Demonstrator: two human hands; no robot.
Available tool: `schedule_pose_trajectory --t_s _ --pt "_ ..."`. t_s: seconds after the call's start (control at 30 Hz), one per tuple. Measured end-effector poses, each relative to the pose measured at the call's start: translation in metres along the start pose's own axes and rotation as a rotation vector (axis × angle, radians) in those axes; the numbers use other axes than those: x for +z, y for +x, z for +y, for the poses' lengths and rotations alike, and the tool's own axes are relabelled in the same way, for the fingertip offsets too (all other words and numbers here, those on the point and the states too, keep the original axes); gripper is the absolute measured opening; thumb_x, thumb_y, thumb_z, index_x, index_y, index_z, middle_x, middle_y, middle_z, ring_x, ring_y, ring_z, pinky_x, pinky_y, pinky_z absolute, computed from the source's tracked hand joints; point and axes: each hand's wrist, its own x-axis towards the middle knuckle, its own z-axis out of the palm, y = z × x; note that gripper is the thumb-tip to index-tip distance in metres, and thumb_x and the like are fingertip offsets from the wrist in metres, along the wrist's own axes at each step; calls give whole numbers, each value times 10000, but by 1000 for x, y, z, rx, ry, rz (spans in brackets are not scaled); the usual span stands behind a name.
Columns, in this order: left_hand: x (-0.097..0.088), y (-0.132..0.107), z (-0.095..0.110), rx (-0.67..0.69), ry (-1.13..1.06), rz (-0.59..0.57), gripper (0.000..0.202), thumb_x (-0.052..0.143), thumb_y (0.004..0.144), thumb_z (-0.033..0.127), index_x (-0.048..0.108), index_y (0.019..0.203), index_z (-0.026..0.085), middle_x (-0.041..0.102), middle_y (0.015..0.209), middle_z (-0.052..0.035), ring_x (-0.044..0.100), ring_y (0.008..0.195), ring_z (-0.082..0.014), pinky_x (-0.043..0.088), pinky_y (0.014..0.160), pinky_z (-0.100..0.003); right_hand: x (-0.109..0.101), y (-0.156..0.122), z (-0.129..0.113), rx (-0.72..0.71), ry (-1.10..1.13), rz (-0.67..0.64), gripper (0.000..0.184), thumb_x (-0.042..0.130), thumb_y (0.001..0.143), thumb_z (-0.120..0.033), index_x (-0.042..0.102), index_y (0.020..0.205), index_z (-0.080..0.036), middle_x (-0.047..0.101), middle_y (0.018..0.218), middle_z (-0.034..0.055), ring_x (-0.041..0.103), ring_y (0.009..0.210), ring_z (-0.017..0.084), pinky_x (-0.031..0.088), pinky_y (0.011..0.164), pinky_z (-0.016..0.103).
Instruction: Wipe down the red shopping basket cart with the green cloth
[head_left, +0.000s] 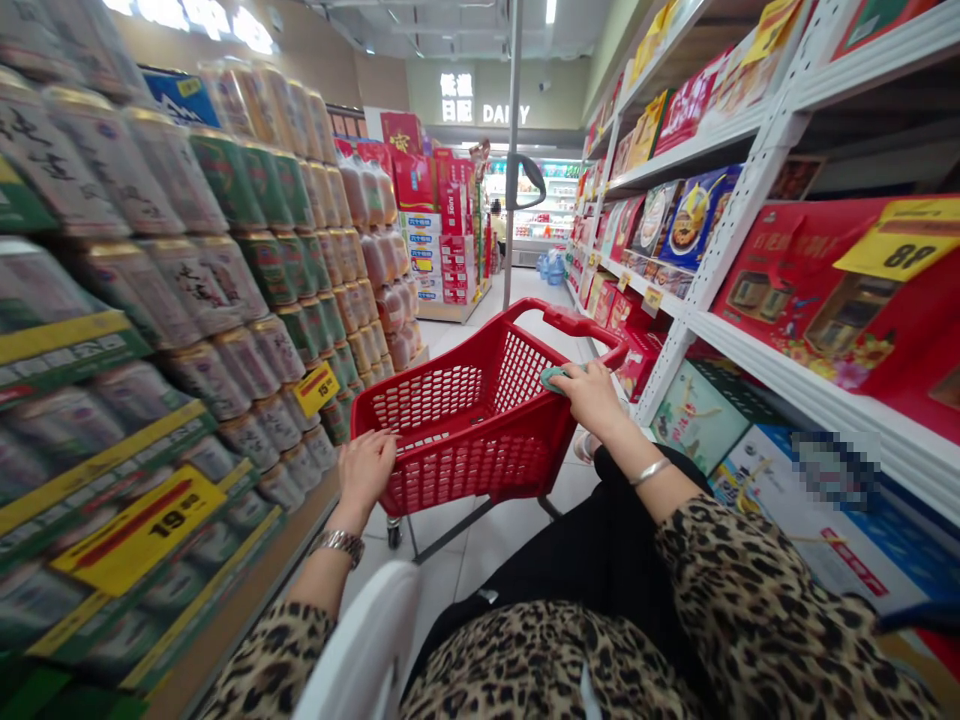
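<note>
A red plastic shopping cart (465,455) stands crosswise in front of me, with its handle at the far right end. My left hand (367,468) grips the rim at the cart's left end, fingers curled over the edge. With my right hand (589,395) I press a small green cloth (553,377) against the upper rim near the handle; the fingers are closed over it. Part of the cloth is hidden under the hand. No goods show in the part of the basket that I can see.
Stacked drink cans (217,290) with yellow price signs line the left side. White shelves (757,180) with gift boxes (847,290) run along the right. A metal pole (514,100) rises behind the cart. A white curved object (367,640) is close at lower left. Red cartons (454,220) stand farther back.
</note>
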Motion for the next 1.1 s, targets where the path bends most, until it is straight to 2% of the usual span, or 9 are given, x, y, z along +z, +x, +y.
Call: schedule_pose_trajectory --t_s 0.23,0.37,0.47,0.53,0.63,0.73,0.87,0.97,1.1 --pt "-12 26 -2 -27 -13 63 381 433 929 265 805 1007 259 720 1330 -96 530 1359 -348 253 1183 -697 -18 -17 -33 -177 22 -168 395 453 994 -100 746 1180 -290 696 1196 77 554 1019 256 359 853 369" --pt "-15 36 14 -15 -20 142 368 449 906 239 775 1072 204 760 1194 -154 619 1221 -352 375 1114 -649 -19 -21 -32 -177 39 -92 410 454 991 -90 731 1205 -303 700 1215 63 544 1030 252 346 848 363" --pt "1 36 54 78 -49 130 398 424 944 273 737 1165 164 749 1214 -175 667 1150 -313 462 1075 -524 -25 -13 -10 -13 21 94 442 438 1005 -103 698 1283 -328 647 1377 49 519 1048 256 332 890 383" --pt "19 30 92 189 -82 90 407 471 960 334 693 1268 188 713 1324 -136 623 1260 -283 413 1151 -479 -28 -6 7 80 -13 156 423 438 1021 -135 701 1287 -331 603 1455 35 498 1096 269 318 929 398" --pt "44 16 148 324 -145 8 471 495 980 376 599 1401 195 613 1480 -119 487 1432 -280 272 1250 -518 -26 0 25 159 -69 93 406 433 1031 -149 730 1237 -333 623 1426 31 496 1110 272 313 947 402" --pt "57 7 182 342 -200 -66 505 499 989 380 556 1441 162 577 1509 -151 439 1463 -312 193 1264 -581 -20 0 28 192 -95 0 432 429 1023 -129 721 1254 -349 655 1360 38 527 1047 255 333 903 380" --pt "63 11 191 310 -247 -47 452 533 979 384 604 1390 209 652 1404 -133 538 1346 -294 214 1244 -546 -19 1 19 160 -129 -19 382 459 1016 -158 747 1195 -333 698 1231 88 561 987 264 354 869 393" --pt "64 18 187 266 -282 -42 300 503 995 351 705 1199 263 732 1244 -71 606 1207 -244 311 1158 -475 -25 0 9 123 -142 -10 379 436 1019 -157 764 1147 -296 713 1160 121 577 973 282 373 861 420" --pt "61 13 181 208 -322 5 266 476 1004 343 728 961 269 766 1044 -29 625 1064 -209 342 1046 -431 -31 -16 -9 144 -128 6 359 449 1011 -155 768 1122 -279 716 1146 135 583 985 296 392 859 439"
